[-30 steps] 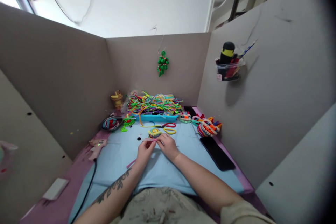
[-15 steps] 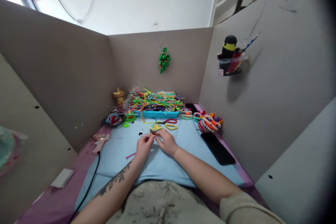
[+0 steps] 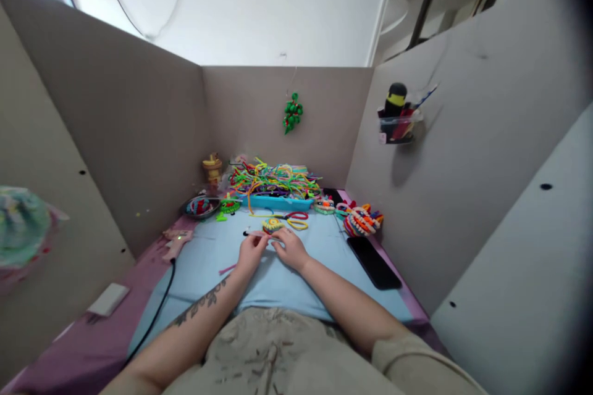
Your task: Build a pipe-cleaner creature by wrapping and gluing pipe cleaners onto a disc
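My left hand (image 3: pixel 252 251) and my right hand (image 3: pixel 291 249) meet over the blue cloth, both with fingers pinched together. Between the fingertips shows a small pink strip (image 3: pixel 267 235), like a piece of pipe cleaner; the fingers partly hide it. Just beyond them sits a coiled yellow and multicoloured pipe-cleaner piece (image 3: pixel 272 224), close to my right fingers. Scissors (image 3: pixel 297 220) with red and yellow handles lie behind it. Another pink pipe cleaner (image 3: pixel 227 270) rests on the cloth beside my left wrist.
A blue tray (image 3: pixel 278 203) heaped with coloured pipe cleaners stands at the back. On the left are a pink glue gun (image 3: pixel 176 244) with a black cord and a dark bowl (image 3: pixel 200 206). At right lie a phone (image 3: pixel 373 263) and a striped craft piece (image 3: pixel 362 220). Grey panels enclose the table.
The camera view has shifted slightly. Both hands stay together, pinching the pink piece, with only a small change in the fingers.
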The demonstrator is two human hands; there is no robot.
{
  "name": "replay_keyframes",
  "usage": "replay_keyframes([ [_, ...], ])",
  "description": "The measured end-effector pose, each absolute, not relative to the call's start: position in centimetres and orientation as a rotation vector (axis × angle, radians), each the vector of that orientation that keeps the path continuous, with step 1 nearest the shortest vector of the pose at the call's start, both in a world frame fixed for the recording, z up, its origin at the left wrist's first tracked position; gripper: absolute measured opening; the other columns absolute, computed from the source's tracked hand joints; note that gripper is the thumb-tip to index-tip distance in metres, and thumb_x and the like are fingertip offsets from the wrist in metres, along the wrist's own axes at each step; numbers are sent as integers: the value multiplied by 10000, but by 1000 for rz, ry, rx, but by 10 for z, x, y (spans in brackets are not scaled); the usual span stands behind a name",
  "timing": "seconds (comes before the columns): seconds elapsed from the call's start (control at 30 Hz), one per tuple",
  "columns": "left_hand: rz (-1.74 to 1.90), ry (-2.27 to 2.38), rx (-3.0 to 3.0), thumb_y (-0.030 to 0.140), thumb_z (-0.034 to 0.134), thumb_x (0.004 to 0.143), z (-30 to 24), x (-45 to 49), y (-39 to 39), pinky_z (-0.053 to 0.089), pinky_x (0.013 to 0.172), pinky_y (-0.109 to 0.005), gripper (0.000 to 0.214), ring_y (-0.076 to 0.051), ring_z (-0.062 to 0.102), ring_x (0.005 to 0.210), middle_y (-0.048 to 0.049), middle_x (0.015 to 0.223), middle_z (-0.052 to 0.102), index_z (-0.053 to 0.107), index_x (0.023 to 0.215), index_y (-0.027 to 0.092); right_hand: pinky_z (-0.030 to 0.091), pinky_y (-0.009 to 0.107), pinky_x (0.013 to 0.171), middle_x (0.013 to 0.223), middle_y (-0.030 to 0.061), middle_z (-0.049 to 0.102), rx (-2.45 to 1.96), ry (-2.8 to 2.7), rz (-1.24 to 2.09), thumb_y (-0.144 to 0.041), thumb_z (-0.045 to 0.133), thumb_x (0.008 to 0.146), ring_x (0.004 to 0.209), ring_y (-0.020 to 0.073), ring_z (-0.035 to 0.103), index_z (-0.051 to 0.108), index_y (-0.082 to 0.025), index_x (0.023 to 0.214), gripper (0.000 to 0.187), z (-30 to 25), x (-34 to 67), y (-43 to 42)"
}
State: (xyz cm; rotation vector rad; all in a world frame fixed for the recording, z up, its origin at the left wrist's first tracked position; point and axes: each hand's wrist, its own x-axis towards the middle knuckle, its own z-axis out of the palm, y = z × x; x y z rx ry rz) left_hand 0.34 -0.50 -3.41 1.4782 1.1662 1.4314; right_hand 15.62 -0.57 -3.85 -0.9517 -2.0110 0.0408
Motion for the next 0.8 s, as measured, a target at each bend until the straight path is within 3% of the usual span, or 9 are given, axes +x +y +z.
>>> replay_keyframes([
  [0.23, 1456, 1071, 1508, 415, 631, 694, -39, 3, 1, 468, 655, -274, 301, -161, 596, 662, -35, 716, 648, 639, 802, 134, 465, 339, 809, 942, 82, 621, -932, -1967, 30, -214, 477, 871, 904, 196, 552, 586, -192, 1024, 189, -39, 151, -1],
  [0.47, 1417, 1133, 1477, 401, 651, 671, -35, 1, -2, 478, 689, -301, 318, -183, 624, 704, -63, 764, 684, 663, 834, 128, 452, 303, 744, 806, 55, 604, -1017, -1913, -12, -265, 451, 895, 805, 180, 550, 597, -190, 860, 169, -38, 148, -4],
  [0.63, 1356, 1142, 1473, 375, 634, 664, -32, 1, -5, 461, 601, -265, 272, -161, 600, 600, -38, 625, 657, 673, 760, 124, 429, 292, 749, 794, 47, 597, -1081, -1879, -104, -256, 455, 894, 804, 176, 536, 599, -186, 834, 171, -40, 150, -3],
  [0.8, 1338, 1151, 1360, 410, 656, 629, -29, 3, -6, 451, 568, -248, 327, -148, 583, 574, -44, 627, 659, 674, 765, 113, 412, 286, 728, 787, 48, 595, -1107, -1919, -234, -250, 439, 901, 793, 176, 523, 611, -191, 819, 199, -38, 150, -4],
])
